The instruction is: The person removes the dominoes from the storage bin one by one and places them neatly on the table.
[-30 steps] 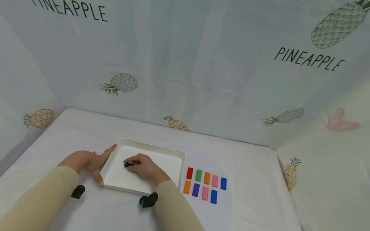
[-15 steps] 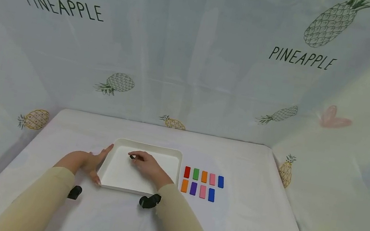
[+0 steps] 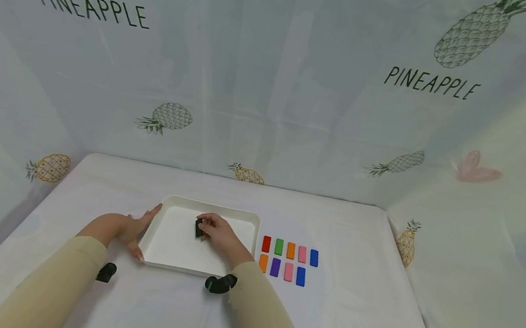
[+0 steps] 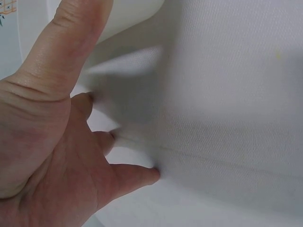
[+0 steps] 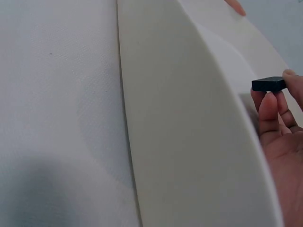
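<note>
My right hand pinches a small black rectangular block between thumb and fingertips, inside the white tray. In the right wrist view the block sticks out from the fingertips beyond the tray's rim, flat face up and thin edge toward the camera. My left hand lies along the tray's left side, fingers spread, with the thumb at the near left corner. Nothing is gripped in its palm in the left wrist view, where the thumb overlaps the tray's wall.
Right of the tray, small flat colored blocks lie in two rows, among them a red block, a green block, a purple block and a blue block. A white cloth covers the table; a pineapple-print curtain hangs behind.
My right hand has moved the black block toward the right within the tray and turned it, so more of its face shows. The left hand stays at the tray's left side.
</note>
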Tool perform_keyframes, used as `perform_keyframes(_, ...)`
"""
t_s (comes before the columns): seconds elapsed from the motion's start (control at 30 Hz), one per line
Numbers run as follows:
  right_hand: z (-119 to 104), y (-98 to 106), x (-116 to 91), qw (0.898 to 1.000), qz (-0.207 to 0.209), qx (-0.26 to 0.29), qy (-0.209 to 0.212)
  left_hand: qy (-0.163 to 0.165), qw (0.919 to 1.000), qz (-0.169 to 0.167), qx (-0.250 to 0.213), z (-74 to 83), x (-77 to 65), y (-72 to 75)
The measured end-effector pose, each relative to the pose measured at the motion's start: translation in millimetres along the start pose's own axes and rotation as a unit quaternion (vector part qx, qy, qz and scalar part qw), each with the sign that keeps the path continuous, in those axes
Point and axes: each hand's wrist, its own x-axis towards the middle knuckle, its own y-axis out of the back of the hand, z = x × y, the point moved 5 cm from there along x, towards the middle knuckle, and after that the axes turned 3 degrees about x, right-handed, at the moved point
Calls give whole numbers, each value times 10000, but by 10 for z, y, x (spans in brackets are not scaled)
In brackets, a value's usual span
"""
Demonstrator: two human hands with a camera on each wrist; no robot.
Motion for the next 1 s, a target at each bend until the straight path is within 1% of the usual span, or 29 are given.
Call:
perform_keyframes(0.13, 20, -3, -12, 9998, -127, 3, -138, -22, 10000, 26, -39, 14, -18, 9)
perform_keyframes(0.33, 24, -49, -55, 9997, -250, -29, 7, 5, 9999, 41, -121, -7, -9, -1)
perform_keyframes(0.47, 27, -88, -141, 9989, -418, -179, -85, -87, 9999, 26, -133, -89, 68, -47)
perform_keyframes(0.53, 17, -115, -196, 9977, -547, -378, -147, -154, 9998, 45, -128, -144, 122, -74)
perform_keyframes(0.6, -6, -143, -257, 9962, -659, -531, -211, -173, 9998, 47, -106, -197, 175, -98)
perform_keyframes(0.67, -27, -164, -304, 9944, -759, -684, -250, -112, 9999, 49, -37, -246, 225, -117)
perform_keyframes(0.7, -43, -172, -330, 9935, -809, -748, -272, -123, 9999, 51, -40, -250, 231, -117)
perform_keyframes(0.83, -115, -164, -441, 9909, -997, -783, -452, -106, 9999, 49, -66, -204, 206, -94)
perform_keyframes(0.9, -132, -138, -485, 9898, -1135, -650, -572, -164, 9998, 87, -125, -143, 144, -68)
perform_keyframes(1.0, -122, -75, -533, 9883, -1302, -326, -721, -164, 9998, 86, -69, -77, 80, -56)
